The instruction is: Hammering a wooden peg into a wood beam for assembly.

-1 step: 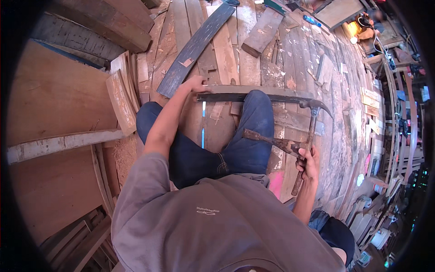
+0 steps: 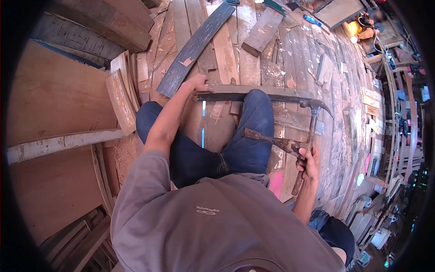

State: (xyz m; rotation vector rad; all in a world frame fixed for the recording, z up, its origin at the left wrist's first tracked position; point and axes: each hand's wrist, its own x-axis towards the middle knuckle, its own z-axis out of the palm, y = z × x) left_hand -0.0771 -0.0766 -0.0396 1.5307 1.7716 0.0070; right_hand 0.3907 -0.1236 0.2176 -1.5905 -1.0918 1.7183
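Note:
A long wooden plank (image 2: pixel 267 90) with a black-painted side lies crosswise in front of me, against my right knee. At its left end my left hand (image 2: pixel 198 83) has its fingers bent over the wood. My right hand (image 2: pixel 309 164) is closed around two tools at once. One is a claw hammer (image 2: pixel 313 120), held upright, its curved head by the plank's right end. The other looks like a worn chisel (image 2: pixel 267 138), pointing left across my right thigh; my fingers partly cover its handle end.
A dark painted board (image 2: pixel 197 51) and a thick wood block (image 2: pixel 263 31) lie ahead on the plank floor (image 2: pixel 294 68) among chips. Large wooden panels (image 2: pixel 68 90) stand at my left. Stacked timber (image 2: pixel 371 102) lines the right side. A person (image 2: pixel 369 31) is at the far right.
My left hand has shifted slightly at the plank's end, its fingers reaching a little farther over the wood. The right hand and its tools look unmoved.

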